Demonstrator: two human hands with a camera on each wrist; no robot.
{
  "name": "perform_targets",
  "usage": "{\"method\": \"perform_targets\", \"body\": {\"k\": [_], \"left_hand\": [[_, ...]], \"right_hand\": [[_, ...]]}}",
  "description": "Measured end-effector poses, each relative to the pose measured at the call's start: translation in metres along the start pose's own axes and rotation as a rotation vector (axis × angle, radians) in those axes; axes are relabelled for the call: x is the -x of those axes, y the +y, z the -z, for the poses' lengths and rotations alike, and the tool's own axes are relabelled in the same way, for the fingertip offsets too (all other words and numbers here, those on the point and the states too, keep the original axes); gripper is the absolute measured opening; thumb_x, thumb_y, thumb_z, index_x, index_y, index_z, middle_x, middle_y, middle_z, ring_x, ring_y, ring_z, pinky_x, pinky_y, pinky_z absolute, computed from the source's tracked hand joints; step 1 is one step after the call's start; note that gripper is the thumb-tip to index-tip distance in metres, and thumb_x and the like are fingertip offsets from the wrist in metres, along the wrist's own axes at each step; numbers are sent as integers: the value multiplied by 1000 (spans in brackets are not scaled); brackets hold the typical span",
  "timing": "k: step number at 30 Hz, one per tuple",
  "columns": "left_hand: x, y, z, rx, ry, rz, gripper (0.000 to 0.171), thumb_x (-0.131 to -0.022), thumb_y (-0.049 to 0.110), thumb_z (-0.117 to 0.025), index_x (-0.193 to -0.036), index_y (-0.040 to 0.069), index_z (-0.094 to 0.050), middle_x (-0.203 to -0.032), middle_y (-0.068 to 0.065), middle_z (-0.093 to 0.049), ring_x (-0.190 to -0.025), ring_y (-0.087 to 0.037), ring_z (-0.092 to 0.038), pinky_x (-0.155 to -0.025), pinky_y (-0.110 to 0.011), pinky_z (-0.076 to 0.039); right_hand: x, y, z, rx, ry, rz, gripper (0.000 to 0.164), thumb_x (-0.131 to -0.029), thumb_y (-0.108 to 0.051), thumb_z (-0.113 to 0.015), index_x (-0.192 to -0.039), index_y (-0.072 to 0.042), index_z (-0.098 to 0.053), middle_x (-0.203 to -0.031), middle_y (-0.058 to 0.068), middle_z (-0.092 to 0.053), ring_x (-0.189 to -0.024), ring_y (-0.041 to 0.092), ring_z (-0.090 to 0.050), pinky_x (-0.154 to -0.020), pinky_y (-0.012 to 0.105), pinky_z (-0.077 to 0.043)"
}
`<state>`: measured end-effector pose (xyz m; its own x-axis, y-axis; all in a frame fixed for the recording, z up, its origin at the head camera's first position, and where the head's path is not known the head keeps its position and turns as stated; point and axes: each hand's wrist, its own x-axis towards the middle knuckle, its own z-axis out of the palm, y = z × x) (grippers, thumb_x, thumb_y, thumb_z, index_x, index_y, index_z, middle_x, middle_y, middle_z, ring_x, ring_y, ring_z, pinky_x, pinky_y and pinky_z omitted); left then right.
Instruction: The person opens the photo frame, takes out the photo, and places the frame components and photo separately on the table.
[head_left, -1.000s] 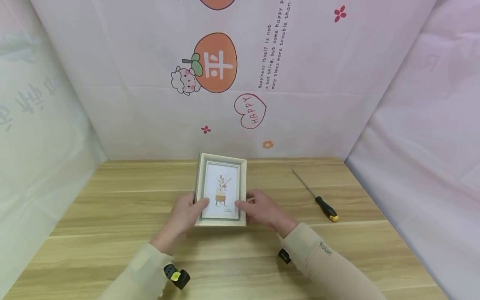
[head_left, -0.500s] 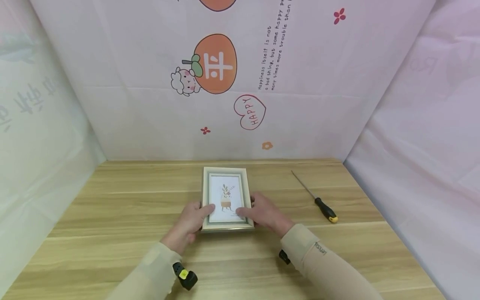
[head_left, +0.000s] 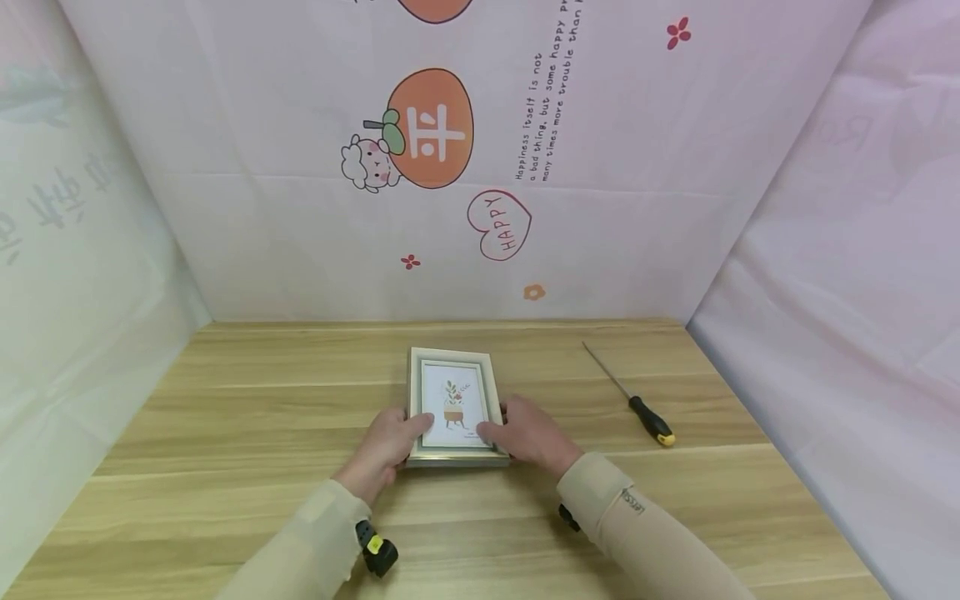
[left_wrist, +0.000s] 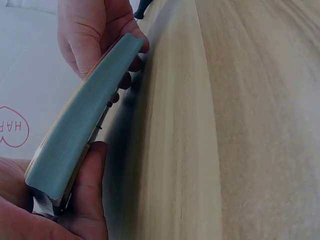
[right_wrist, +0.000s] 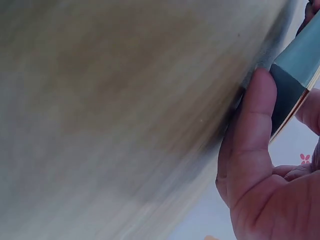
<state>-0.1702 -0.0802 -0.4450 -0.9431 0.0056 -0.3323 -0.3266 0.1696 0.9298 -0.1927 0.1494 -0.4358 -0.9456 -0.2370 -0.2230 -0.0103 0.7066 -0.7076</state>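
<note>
A picture frame [head_left: 456, 358] with a pale cream border faces up between my hands in the head view, showing a print of a potted plant. My left hand [head_left: 386, 446] grips its left side, thumb on the front and fingers underneath. On the opposite side my right hand [head_left: 536, 433] holds it the same way. The left wrist view shows the frame's blue-green edge [left_wrist: 85, 115] just above the wood, with fingertips under its back. In the right wrist view, fingers of my right hand [right_wrist: 255, 135] support the frame's dark corner [right_wrist: 287, 95].
A screwdriver [head_left: 645, 412] with a black and yellow handle lies on the wooden table [head_left: 247, 417], right of the frame. A white printed cloth [head_left: 300, 250] hangs behind the table, with more white cloth on both sides.
The picture frame has come down toward the table and tipped flatter, shifting slightly right. Both hands have moved with it and keep their grip. The screwdriver has stayed put.
</note>
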Motion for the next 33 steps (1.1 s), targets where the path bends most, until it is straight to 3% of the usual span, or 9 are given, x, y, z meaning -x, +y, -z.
{"method": "perform_targets", "body": {"k": [8, 16, 26, 33], "left_hand": [[-3, 1, 1, -148, 42, -11, 37, -104, 30, -60, -119, -3, -63, -106, -14, -66, -86, -24, -58, -67, -30, -47], [-10, 0, 0, -222, 51, -68, 37, -106, 27, -59, -129, -1, -60, -111, -15, -68, -96, -25, -64, -78, -35, -54], [-9, 1, 2, -476, 118, -153, 40, -104, 28, -61, -128, -4, -61, -108, -14, -70, -90, -24, -63, -77, -39, -54], [-11, 2, 5, -713, 152, -233, 41, -101, 34, -63, -120, -2, -67, -104, -14, -73, -83, -25, -64, -77, -46, -54]], "right_hand": [[0, -4, -1, 37, 0, 4, 20, -97, -26, -68, -104, -8, -65, -87, 5, -66, -60, 18, -62, -55, 31, -54], [0, -5, -2, 64, 20, -20, 20, -97, -25, -66, -106, -7, -62, -85, 6, -64, -59, 17, -61, -54, 30, -53], [-2, -4, -4, 74, 23, -38, 22, -97, -26, -67, -106, -6, -61, -86, 7, -63, -60, 17, -62, -56, 30, -54], [-3, -3, -4, 103, 13, -41, 23, -99, -28, -66, -109, -7, -61, -81, 6, -64, -58, 18, -64, -56, 30, -53]]}}
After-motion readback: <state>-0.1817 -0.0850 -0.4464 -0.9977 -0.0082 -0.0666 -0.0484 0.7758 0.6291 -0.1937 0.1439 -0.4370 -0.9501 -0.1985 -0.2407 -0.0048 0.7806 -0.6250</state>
